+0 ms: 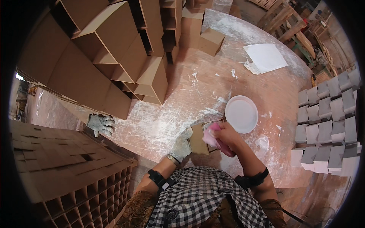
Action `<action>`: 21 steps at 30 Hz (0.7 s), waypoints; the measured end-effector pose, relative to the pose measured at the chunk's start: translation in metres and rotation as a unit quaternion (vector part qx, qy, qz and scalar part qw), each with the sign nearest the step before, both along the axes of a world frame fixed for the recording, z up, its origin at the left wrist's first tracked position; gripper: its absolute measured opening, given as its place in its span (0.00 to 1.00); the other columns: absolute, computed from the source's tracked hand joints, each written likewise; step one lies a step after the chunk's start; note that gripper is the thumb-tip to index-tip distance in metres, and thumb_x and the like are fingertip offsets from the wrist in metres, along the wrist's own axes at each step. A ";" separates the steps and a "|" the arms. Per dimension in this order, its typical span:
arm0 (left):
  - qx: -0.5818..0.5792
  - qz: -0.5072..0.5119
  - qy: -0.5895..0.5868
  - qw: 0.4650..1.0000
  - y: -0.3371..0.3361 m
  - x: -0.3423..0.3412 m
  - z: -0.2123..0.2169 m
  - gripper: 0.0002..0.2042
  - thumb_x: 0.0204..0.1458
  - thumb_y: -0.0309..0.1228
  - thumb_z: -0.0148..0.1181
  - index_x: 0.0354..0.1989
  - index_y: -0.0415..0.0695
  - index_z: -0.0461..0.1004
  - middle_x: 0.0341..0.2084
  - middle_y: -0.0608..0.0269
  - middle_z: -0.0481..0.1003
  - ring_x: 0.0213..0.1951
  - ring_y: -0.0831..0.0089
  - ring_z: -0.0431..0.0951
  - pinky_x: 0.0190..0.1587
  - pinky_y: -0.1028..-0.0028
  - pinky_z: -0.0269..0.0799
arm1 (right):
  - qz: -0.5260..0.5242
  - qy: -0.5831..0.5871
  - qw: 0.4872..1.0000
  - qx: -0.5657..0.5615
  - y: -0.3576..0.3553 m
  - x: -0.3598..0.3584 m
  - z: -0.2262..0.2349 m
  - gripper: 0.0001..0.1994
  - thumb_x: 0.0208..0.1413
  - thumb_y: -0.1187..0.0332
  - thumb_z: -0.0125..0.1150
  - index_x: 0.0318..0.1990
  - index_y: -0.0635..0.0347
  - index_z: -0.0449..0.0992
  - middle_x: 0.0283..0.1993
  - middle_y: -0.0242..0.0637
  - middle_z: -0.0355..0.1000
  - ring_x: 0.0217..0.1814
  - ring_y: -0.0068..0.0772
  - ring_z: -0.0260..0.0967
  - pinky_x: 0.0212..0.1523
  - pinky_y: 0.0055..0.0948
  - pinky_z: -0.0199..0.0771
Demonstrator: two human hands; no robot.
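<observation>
My left hand (180, 147), in a dirty grey work glove, grips the left side of a small brown cardboard box (197, 140) at the table's near edge. Bunched in my bare right hand (229, 137) is a pink cloth (213, 139), pressed against the right part of that box. The cloth and fingers hide much of the box's right side. Just beyond my right hand stands a round white tub (242, 114) with pale contents.
Stacked open brown boxes (125, 57) rise at the far left. A spare grey glove (100, 124) lies near a pile of brown boxes (76, 163). A white sheet (266, 57) lies at the back right; grey and white boxes (329, 125) are stacked on the right.
</observation>
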State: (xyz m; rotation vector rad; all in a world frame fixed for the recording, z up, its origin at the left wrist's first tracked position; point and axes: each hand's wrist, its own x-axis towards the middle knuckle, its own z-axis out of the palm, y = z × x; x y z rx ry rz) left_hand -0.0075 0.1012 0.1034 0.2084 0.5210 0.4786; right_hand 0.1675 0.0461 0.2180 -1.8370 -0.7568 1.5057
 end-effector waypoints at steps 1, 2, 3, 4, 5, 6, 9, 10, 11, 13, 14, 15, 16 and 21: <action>0.004 0.009 0.006 1.000 0.000 0.000 0.000 0.22 0.59 0.38 0.41 0.58 0.36 0.59 0.52 0.47 0.65 0.54 0.58 0.67 0.57 0.62 0.63 | 0.061 -0.033 0.997 -0.016 -0.003 0.002 0.002 0.10 0.49 0.68 0.57 0.32 0.68 0.75 0.27 0.36 0.71 0.28 0.25 0.67 0.30 0.27 0.66; -0.003 0.003 0.000 1.000 0.001 0.000 0.001 0.22 0.59 0.38 0.41 0.58 0.37 0.58 0.53 0.47 0.64 0.54 0.57 0.66 0.58 0.61 0.62 | 0.121 -0.092 0.986 -0.062 -0.006 -0.001 0.023 0.10 0.47 0.66 0.59 0.32 0.66 0.76 0.27 0.37 0.72 0.29 0.25 0.67 0.32 0.27 0.67; -0.009 -0.002 -0.005 1.000 0.003 -0.001 0.004 0.22 0.59 0.37 0.42 0.59 0.37 0.57 0.54 0.47 0.63 0.55 0.57 0.65 0.58 0.60 0.62 | 0.119 -0.100 0.987 -0.050 -0.010 0.001 0.018 0.10 0.46 0.67 0.59 0.31 0.66 0.75 0.25 0.35 0.71 0.27 0.24 0.66 0.30 0.26 0.66; -0.016 -0.009 -0.011 1.000 0.003 -0.001 0.008 0.22 0.59 0.37 0.43 0.59 0.37 0.56 0.55 0.48 0.62 0.56 0.57 0.64 0.59 0.59 0.61 | 0.114 -0.108 0.987 -0.040 -0.018 0.005 0.010 0.10 0.46 0.67 0.59 0.30 0.66 0.75 0.23 0.33 0.70 0.26 0.23 0.65 0.29 0.25 0.66; -0.015 -0.012 -0.020 1.000 0.004 -0.001 0.010 0.22 0.59 0.38 0.42 0.59 0.37 0.57 0.55 0.48 0.62 0.55 0.57 0.65 0.58 0.60 0.61 | 0.110 -0.117 0.987 -0.029 -0.023 0.008 0.002 0.10 0.45 0.67 0.59 0.29 0.67 0.75 0.21 0.31 0.68 0.25 0.22 0.64 0.27 0.24 0.65; -0.014 -0.014 -0.029 0.999 0.005 0.000 0.012 0.22 0.59 0.38 0.41 0.58 0.36 0.57 0.54 0.48 0.63 0.55 0.58 0.66 0.58 0.61 0.62 | 0.064 -0.108 0.992 -0.010 -0.022 0.010 -0.002 0.09 0.45 0.68 0.59 0.30 0.66 0.74 0.22 0.31 0.69 0.25 0.22 0.64 0.28 0.23 0.65; -0.018 -0.019 -0.047 0.999 0.007 0.000 0.006 0.22 0.59 0.37 0.43 0.59 0.37 0.57 0.55 0.48 0.62 0.55 0.57 0.65 0.58 0.60 0.62 | -0.059 -0.101 0.990 0.073 -0.014 0.013 -0.014 0.09 0.45 0.69 0.59 0.32 0.66 0.74 0.25 0.33 0.70 0.27 0.22 0.65 0.29 0.25 0.67; -0.020 -0.020 -0.050 0.998 0.008 -0.001 0.004 0.23 0.59 0.37 0.44 0.59 0.37 0.56 0.55 0.48 0.62 0.56 0.57 0.65 0.59 0.58 0.61 | -0.090 -0.110 0.983 0.117 -0.006 0.011 -0.018 0.10 0.45 0.68 0.60 0.32 0.66 0.74 0.26 0.35 0.71 0.27 0.24 0.66 0.30 0.27 0.67; -0.017 -0.021 -0.039 0.999 0.008 0.000 0.006 0.23 0.59 0.37 0.44 0.59 0.37 0.56 0.55 0.48 0.62 0.56 0.57 0.64 0.59 0.58 0.61 | -0.123 -0.121 0.972 0.160 0.001 0.009 -0.023 0.11 0.45 0.67 0.60 0.33 0.67 0.75 0.27 0.36 0.72 0.28 0.25 0.67 0.31 0.29 0.68; -0.010 -0.019 -0.018 1.000 0.008 0.002 0.010 0.23 0.59 0.37 0.43 0.59 0.37 0.56 0.55 0.48 0.62 0.56 0.56 0.64 0.59 0.57 0.61 | -0.118 -0.128 0.966 0.194 0.007 0.005 -0.037 0.09 0.46 0.69 0.60 0.33 0.66 0.74 0.26 0.34 0.71 0.28 0.23 0.65 0.31 0.27 0.67; -0.016 -0.023 -0.038 0.999 0.009 0.001 0.010 0.23 0.59 0.37 0.43 0.59 0.37 0.56 0.55 0.48 0.62 0.56 0.56 0.64 0.59 0.57 0.61 | -0.101 -0.111 0.966 0.208 0.007 0.002 -0.041 0.09 0.46 0.69 0.59 0.33 0.66 0.74 0.26 0.33 0.71 0.29 0.23 0.64 0.32 0.26 0.67; -0.022 -0.026 -0.058 0.998 0.009 0.000 0.010 0.23 0.59 0.37 0.43 0.59 0.37 0.56 0.55 0.48 0.62 0.56 0.56 0.64 0.59 0.57 0.61 | -0.084 -0.095 0.967 0.222 0.006 0.000 -0.043 0.09 0.46 0.70 0.59 0.33 0.66 0.73 0.26 0.33 0.70 0.29 0.22 0.64 0.32 0.26 0.67; -0.030 -0.027 -0.076 0.996 0.009 -0.002 0.008 0.22 0.59 0.36 0.43 0.59 0.37 0.56 0.55 0.48 0.62 0.56 0.56 0.64 0.59 0.57 0.61 | -0.065 -0.065 0.965 0.244 0.003 -0.004 -0.037 0.08 0.46 0.71 0.58 0.33 0.65 0.73 0.26 0.31 0.69 0.29 0.21 0.62 0.32 0.25 0.66; -0.038 -0.018 -0.038 0.998 0.010 -0.003 -0.004 0.22 0.59 0.36 0.43 0.59 0.37 0.56 0.56 0.48 0.61 0.57 0.56 0.63 0.59 0.58 0.61 | 0.040 -0.084 0.974 0.206 -0.008 0.017 -0.033 0.06 0.46 0.73 0.58 0.33 0.64 0.74 0.26 0.31 0.69 0.30 0.21 0.62 0.33 0.25 0.65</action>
